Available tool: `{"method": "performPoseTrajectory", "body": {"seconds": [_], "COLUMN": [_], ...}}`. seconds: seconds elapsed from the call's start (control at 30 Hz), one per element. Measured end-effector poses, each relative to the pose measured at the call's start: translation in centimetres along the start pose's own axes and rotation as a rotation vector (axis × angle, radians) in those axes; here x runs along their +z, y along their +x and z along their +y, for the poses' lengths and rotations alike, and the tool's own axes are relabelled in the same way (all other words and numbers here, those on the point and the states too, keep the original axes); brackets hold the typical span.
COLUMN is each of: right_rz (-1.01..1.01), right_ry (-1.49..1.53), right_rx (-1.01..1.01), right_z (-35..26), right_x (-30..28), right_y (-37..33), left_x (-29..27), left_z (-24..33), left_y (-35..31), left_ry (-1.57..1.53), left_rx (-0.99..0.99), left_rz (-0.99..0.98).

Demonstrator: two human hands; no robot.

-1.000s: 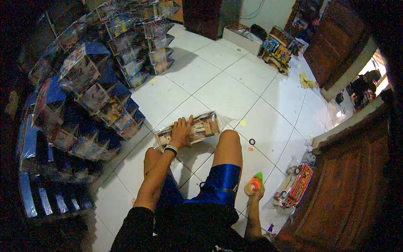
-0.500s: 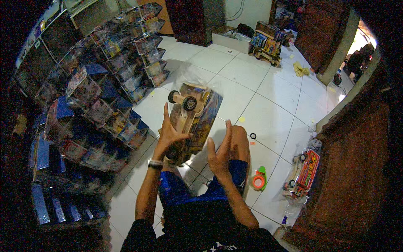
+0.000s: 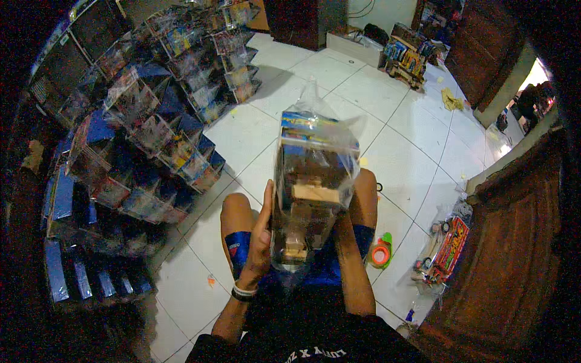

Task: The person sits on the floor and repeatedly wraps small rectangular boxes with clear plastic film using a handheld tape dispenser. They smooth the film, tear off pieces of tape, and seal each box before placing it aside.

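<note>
A wooden toy truck (image 3: 315,193) in a clear plastic bag (image 3: 348,160) stands upright over my lap, blurred by motion. Its dark side with pale wood pieces faces me, and a blue and yellow printed end is at the top. My left hand (image 3: 261,245) is closed along the truck's left side, fingers pointing up and thumb near its lower part. My right hand (image 3: 344,230) reaches behind the lower right of the bagged truck; its fingers are hidden there, so its grip does not show.
Bagged toy trucks (image 3: 163,151) are stacked at the left. A green and orange tape dispenser (image 3: 381,253) lies right of my knee. A red toy truck (image 3: 448,251) lies by the brown wooden door (image 3: 502,272). More toy trucks (image 3: 407,60) stand at the far right.
The truck has turned from showing its wheels and underside to standing upright over my lap. My left hand has closed on its side; my right hand, open before, has gone behind it.
</note>
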State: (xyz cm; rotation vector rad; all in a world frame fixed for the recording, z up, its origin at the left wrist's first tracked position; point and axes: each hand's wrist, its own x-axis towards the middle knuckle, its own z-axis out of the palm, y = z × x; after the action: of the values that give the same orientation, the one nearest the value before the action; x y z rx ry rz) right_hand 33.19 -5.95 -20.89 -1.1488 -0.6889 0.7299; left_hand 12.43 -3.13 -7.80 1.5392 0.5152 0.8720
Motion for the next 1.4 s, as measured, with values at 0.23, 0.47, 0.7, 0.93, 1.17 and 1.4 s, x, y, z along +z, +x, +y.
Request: {"method": "performPoseTrajectory", "body": {"seconds": [0.23,0.47,0.7,0.93,1.17,1.4], "right_rz": [-0.081,-0.194,-0.044,-0.429,-0.871,-1.006], "right_ry": [-0.066,-0.135,-0.294,-0.27,-0.686,-0.754], "right_rx": [0.051,0.063,-0.191,-0.127,-0.725,-1.083], "right_z": [0.9,1.1,-4.2,-11.5,-17.8,-19.3], "right_x": [0.7,2.6,3.4,1.2,4.9,5.7], "right_y": [-0.9,-4.2,-3.2,-2.4,-2.6,-5.0], "left_x": [-2.3,-2.8,-2.5,-4.3,-1.5,0.6], "left_z": [-7.9,-9.5,-1.1,5.8,5.9,12.0], "left_y": [-1.9,-7.4,-5.7,-0.6,0.2,-1.1], "left_ry": [-0.591,-0.923,0.005,0.947,0.687,0.816], "left_rx": [-0.113,-0.276,0.22,0.354,0.684,0.877], "left_rz": [0.068,0.495,0.366,-0.004,-0.246,-0.339]}}
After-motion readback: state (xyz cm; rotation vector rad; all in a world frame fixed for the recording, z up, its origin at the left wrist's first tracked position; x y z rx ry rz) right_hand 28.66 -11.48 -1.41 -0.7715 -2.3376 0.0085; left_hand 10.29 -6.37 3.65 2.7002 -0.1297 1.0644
